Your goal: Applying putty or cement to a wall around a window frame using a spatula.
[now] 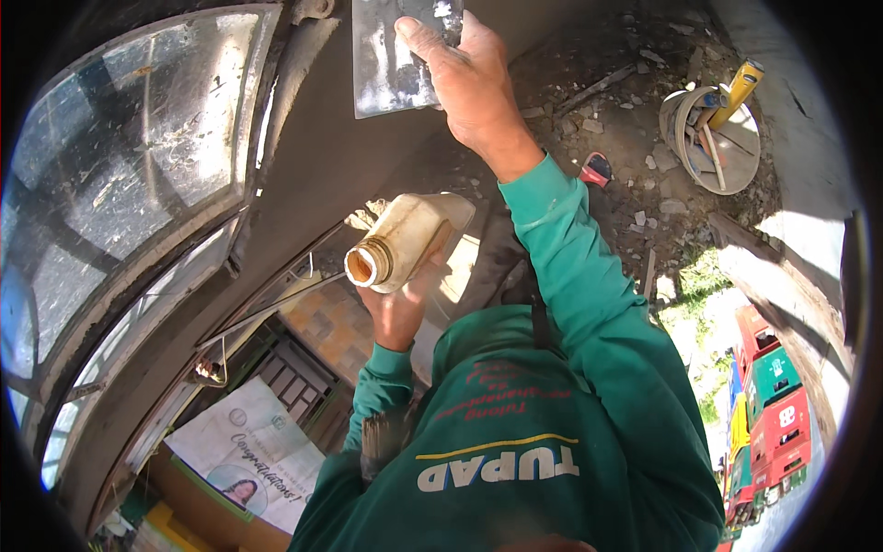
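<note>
My left hand (pixel 397 308) is closed around the underside of a yellowed white plastic jug (pixel 416 232). The jug is tilted, its uncapped threaded mouth facing the lower left, and brown staining shows in its neck. Higher up, my right hand (pixel 476 97) grips a flat rectangular metal trowel (pixel 391 69), the thumb lying on its face. Wet-looking streaks shine on the plate, and its top edge is cut off by the picture. The trowel's handle is hidden by my hand. Behind it stretches a smooth grey-brown plastered wall (pixel 317 138).
A glass window (pixel 138 120) in a metal frame is at the left. Rubble covers the ground (pixel 635 120) at the upper right, where a bucket (pixel 682 152) holds tools. Red and green crates (pixel 777 432) stand at the lower right. A printed banner (pixel 241 442) is at the lower left.
</note>
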A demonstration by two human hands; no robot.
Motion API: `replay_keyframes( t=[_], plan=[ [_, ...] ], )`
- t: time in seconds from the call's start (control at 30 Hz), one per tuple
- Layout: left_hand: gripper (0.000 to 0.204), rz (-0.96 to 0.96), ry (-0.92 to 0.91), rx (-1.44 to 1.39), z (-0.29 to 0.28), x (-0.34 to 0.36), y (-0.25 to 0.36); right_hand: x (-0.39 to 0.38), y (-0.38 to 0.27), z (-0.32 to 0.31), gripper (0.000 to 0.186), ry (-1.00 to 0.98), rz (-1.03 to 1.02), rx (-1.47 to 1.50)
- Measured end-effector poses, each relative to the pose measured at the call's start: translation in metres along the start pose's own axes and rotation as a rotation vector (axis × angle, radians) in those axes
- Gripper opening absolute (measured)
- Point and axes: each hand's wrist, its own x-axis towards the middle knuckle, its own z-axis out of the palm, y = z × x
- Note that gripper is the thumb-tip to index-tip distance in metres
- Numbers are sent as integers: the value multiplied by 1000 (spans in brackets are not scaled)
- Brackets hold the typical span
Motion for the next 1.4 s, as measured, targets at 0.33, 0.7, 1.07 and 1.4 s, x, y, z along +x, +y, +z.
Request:
replay_keyframes(
  t=[0.33, 0.7, 1.07, 1.4],
  plan=[
    [33, 167, -62, 378, 13, -15, -33, -23, -24, -19, 42, -68, 19, -96],
    [43, 110, -106, 194, 35, -20, -30, 4, 22, -9, 47, 15, -170, -150],
    [51, 101, -140, 378, 37, -33, -43, 28, 45, -3, 51, 59, -269, -103],
    [62, -149, -71, -63, 45, -32, -39, 57, 10, -30, 33, -183, -399, -167]
  ],
)
